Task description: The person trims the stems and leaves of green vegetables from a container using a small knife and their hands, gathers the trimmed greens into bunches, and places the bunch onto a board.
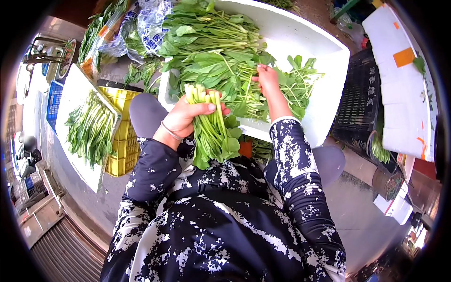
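My left hand [185,115] is wrapped round a bunch of leafy greens [209,131], its pale cut stems pointing up and its leaves hanging toward my lap. My right hand [268,80] reaches into the white foam box [324,56], fingers pinched at the loose leafy greens [239,70]. Whether a stem is between those fingertips is too small to make out. Inside the box, a large heap of greens fills the left and middle, and a thinner scatter of sprigs [300,82] lies to the right of my right hand.
On my left, a foam lid [84,162] bearing bundled greens [89,127] rests against a yellow crate [123,150]. Plastic bags [152,28] lie beyond the box's left corner. A black crate [354,89] and another white foam box [404,94] stand at the right.
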The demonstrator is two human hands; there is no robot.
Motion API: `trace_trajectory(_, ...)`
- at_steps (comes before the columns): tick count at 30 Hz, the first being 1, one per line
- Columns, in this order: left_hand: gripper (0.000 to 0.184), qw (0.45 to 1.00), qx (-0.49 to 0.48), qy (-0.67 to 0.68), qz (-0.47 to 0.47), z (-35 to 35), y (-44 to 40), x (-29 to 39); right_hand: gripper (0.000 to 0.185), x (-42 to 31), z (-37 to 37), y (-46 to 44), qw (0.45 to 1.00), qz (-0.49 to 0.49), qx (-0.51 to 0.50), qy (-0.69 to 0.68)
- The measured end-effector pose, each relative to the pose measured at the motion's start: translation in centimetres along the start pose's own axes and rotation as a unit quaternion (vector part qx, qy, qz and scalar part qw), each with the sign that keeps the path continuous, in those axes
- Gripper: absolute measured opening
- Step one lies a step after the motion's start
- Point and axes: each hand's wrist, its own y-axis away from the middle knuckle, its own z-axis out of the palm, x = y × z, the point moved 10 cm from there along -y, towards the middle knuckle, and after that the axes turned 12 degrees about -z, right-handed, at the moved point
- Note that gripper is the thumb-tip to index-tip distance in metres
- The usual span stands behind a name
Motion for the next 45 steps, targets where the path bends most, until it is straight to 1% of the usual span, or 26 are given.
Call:
trace_trajectory(2, 0.040, 0.999, 0.002, 0.043, -0.006, -1.5, 1.0, -0.3, 0.021, 1.4, 0.1, -1.0, 0.999, 0.031, 0.013, -0.011)
trace_trajectory(4, 0.041, 0.999, 0.007, 0.051, 0.011, -2.7, 1.7, -0.1, 0.021, -0.5, 0.4, -0.7, 0.999, -0.035, -0.008, -0.010)
trace_trajectory(8, 0.043, 0.992, -0.001, 0.123, 0.034, -4.7, 1.9, 0.1, 0.025, -2.5, -0.1, 1.0, 0.998, -0.032, -0.013, -0.059)
trace_trajectory(10, 0.043, 0.981, -0.036, 0.185, 0.044, -4.9, 1.9, 0.3, 0.028, -2.6, 1.0, 2.3, 0.968, 0.040, -0.079, -0.237)
trace_trajectory(12, 0.043, 0.975, -0.077, 0.199, 0.058, -4.3, 2.1, 0.9, 0.027, -2.9, 1.1, 2.7, 0.958, 0.040, -0.081, -0.273)
trace_trajectory(14, 0.044, 0.974, -0.089, 0.197, 0.065, -4.3, 2.4, 1.3, 0.026, -4.9, 0.8, 3.5, 0.969, -0.048, -0.096, -0.222)
trace_trajectory(15, 0.046, 0.972, -0.099, 0.199, 0.071, -4.2, 2.8, 1.4, 0.027, -6.5, 1.0, 4.9, 0.957, -0.051, -0.108, -0.263)
trace_trajectory(16, 0.048, 0.979, -0.067, 0.183, 0.067, -4.5, 3.1, 1.3, 0.027, -8.1, 1.1, 6.2, 0.944, -0.054, -0.120, -0.304)
trace_trajectory(17, 0.048, 0.983, -0.061, 0.163, 0.065, -4.3, 3.4, 1.3, 0.025, -8.9, 0.6, 6.4, 0.960, -0.096, -0.110, -0.240)
trace_trajectory(18, 0.048, 0.987, -0.056, 0.140, 0.064, -3.9, 3.5, 1.5, 0.025, -9.0, 0.7, 6.6, 0.959, -0.097, -0.111, -0.240)
trace_trajectory(19, 0.046, 0.994, -0.013, 0.091, 0.059, -4.0, 3.6, 1.6, 0.023, -9.5, 0.0, 6.7, 0.979, -0.145, -0.093, -0.106)
trace_trajectory(20, 0.044, 0.996, -0.010, 0.076, 0.047, -3.4, 3.6, 1.6, 0.021, -10.2, -0.6, 6.8, 0.979, -0.189, -0.070, 0.031)
trace_trajectory(22, 0.044, 0.996, 0.053, -0.009, 0.069, -2.9, 4.2, 2.3, 0.017, -11.3, -0.8, 8.1, 0.984, -0.162, -0.079, 0.004)
trace_trajectory(24, 0.043, 0.994, 0.083, -0.058, 0.048, -2.8, 3.9, 2.0, 0.019, -14.4, -0.7, 9.7, 0.948, -0.298, -0.090, 0.061)
trace_trajectory(25, 0.043, 0.993, 0.078, -0.086, 0.038, -2.1, 3.8, 2.2, 0.020, -14.9, -0.4, 10.1, 0.930, -0.333, -0.102, 0.115)
trace_trajectory(26, 0.043, 0.992, 0.075, -0.089, 0.040, -1.2, 3.6, 2.6, 0.019, -15.0, -0.2, 10.7, 0.925, -0.343, -0.118, 0.110)
trace_trajectory(28, 0.044, 0.962, 0.083, -0.236, 0.104, 1.4, 3.6, 4.2, 0.018, -16.6, 0.4, 13.2, 0.919, -0.352, -0.141, 0.106)
trace_trajectory(30, 0.046, 0.955, 0.079, -0.265, 0.109, 2.6, 2.7, 4.1, 0.017, -17.3, 0.9, 15.0, 0.917, -0.358, -0.161, 0.076)
trace_trajectory(32, 0.046, 0.927, 0.053, -0.343, 0.146, 4.7, 1.7, 4.1, 0.017, -17.6, 0.9, 16.2, 0.913, -0.366, -0.177, 0.047)
trace_trajectory(34, 0.039, 0.923, 0.050, -0.357, 0.137, 5.5, 0.9, 4.0, 0.019, -17.5, 0.4, 16.8, 0.915, -0.356, -0.188, -0.017)
trace_trajectory(36, 0.036, 0.915, 0.058, -0.385, 0.103, 5.2, 0.0, 3.2, 0.018, -17.6, -0.7, 17.4, 0.918, -0.354, -0.176, -0.009)
trace_trajectory(38, 0.031, 0.929, 0.060, -0.357, 0.082, 5.3, -0.5, 2.7, 0.022, -15.2, -2.3, 16.8, 0.964, -0.208, -0.148, -0.072)
trace_trajectory(39, 0.030, 0.952, 0.044, -0.297, 0.051, 5.2, -0.9, 2.2, 0.034, -15.9, -2.7, 17.1, 0.951, -0.272, -0.137, -0.047)
trace_trajectory(40, 0.029, 0.971, 0.030, -0.236, 0.020, 5.2, -1.2, 1.6, 0.034, -15.8, -3.2, 17.1, 0.951, -0.273, -0.134, -0.049)
trace_trajectory(43, 0.031, 0.973, 0.020, -0.230, 0.002, 5.6, -1.8, 1.5, 0.052, -16.5, -3.2, 18.8, 0.920, -0.337, -0.193, -0.045)
trace_trajectory(45, 0.033, 0.971, 0.010, -0.237, -0.014, 6.2, -2.0, 1.2, 0.052, -16.1, -3.1, 19.5, 0.922, -0.326, -0.204, -0.046)
